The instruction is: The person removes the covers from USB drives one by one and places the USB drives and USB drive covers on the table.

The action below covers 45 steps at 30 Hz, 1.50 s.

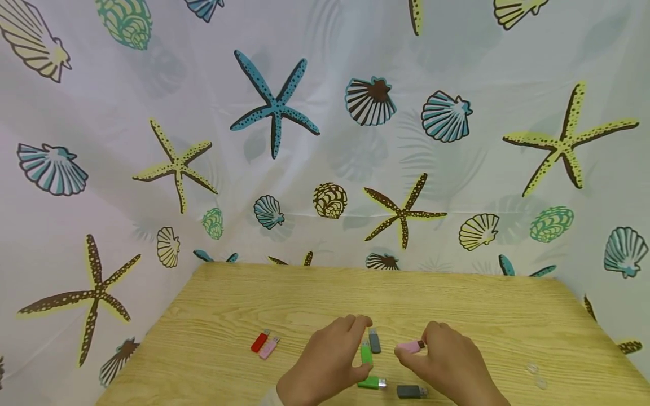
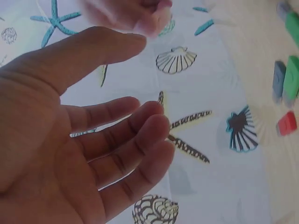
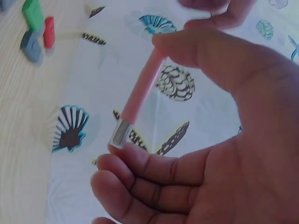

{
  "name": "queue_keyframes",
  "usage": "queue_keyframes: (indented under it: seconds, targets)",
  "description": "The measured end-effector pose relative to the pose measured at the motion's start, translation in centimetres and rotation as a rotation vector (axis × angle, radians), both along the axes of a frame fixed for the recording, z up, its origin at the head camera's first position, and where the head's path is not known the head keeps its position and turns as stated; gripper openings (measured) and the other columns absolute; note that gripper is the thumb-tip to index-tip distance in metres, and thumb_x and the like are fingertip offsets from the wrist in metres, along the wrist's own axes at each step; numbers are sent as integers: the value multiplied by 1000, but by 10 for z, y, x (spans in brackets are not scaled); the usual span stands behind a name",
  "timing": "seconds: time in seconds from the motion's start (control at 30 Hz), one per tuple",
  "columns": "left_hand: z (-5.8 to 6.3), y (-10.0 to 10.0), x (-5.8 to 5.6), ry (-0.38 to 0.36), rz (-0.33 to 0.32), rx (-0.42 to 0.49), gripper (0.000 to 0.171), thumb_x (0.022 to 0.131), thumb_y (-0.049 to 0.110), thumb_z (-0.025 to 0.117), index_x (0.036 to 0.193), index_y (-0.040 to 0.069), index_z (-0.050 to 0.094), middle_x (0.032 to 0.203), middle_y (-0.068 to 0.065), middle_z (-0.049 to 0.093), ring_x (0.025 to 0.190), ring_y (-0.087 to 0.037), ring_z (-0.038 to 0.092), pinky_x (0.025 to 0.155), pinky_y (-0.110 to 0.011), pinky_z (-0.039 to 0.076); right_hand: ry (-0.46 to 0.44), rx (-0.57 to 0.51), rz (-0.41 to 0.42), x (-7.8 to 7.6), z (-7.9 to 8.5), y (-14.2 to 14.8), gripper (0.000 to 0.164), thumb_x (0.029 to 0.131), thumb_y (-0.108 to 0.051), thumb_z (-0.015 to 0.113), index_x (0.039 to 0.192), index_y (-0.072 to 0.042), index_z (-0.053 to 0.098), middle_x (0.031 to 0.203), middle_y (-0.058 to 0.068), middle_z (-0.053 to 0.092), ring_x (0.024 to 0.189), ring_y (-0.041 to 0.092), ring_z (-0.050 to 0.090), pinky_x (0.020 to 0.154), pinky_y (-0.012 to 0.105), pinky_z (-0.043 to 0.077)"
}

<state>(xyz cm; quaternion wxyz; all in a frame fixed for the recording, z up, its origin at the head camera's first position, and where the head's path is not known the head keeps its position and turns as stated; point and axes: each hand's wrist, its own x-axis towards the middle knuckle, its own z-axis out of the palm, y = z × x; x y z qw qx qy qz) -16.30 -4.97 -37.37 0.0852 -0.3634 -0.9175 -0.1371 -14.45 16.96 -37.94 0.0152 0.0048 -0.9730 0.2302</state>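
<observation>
My right hand [image 1: 454, 361] holds a pink USB stick [image 3: 142, 88] between the thumb and a fingertip. Its metal plug end [image 3: 120, 132] points at the finger, and the thumb presses the other end. To the left, my left hand [image 1: 327, 358] hovers over the table with fingers loosely bent and nothing in its grasp. Between and below the hands lie a green USB stick [image 1: 367, 355], another green stick [image 1: 368, 383], a grey stick [image 1: 374, 341] and a second grey stick [image 1: 409, 392].
A red USB stick [image 1: 259, 341] and a second pink stick [image 1: 269, 348] lie side by side at the left of the wooden table [image 1: 213, 316]. Two small clear pieces [image 1: 536, 375] lie at the right. A sea-patterned cloth [image 1: 325, 152] hangs behind the table.
</observation>
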Motion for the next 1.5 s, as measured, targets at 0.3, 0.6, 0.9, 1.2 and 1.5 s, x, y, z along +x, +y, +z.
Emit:
queue_keyframes:
  seconds: [0.3,0.6,0.9,1.2,1.5]
  targets:
    - [-11,17,7,105,-53,6,52,75,38,79,116,14,56,88,7,54,67,0,46,50,-13,39,49,41,-5,11,9,-25,45,73,-54,69,74,-10,61,70,-3,56,55,16,52,50,34,42]
    - [-18,25,7,313,-98,124,26,67,22,82,85,19,63,72,11,46,59,2,39,48,-10,31,83,113,15,18,14,-38,46,74,-50,66,60,-13,44,57,1,41,49,16,35,49,29,26]
    - [-16,29,10,358,-81,165,20,73,22,81,80,20,63,71,11,49,59,2,42,49,-9,33,16,38,-4,20,16,-36,40,82,-46,61,64,-12,50,60,-1,46,51,14,39,47,28,30]
    - [-8,18,7,276,-65,186,17,79,27,78,88,18,66,78,11,57,65,2,50,56,-10,44,0,-153,189,15,21,-15,41,82,-50,68,95,-10,66,81,-3,63,71,12,56,61,32,49]
    - [-3,13,6,156,-90,268,19,80,28,76,95,20,67,82,13,61,68,4,54,61,-11,45,197,-143,475,11,20,-1,16,85,-21,72,100,-16,70,88,-13,67,75,2,62,64,26,54]
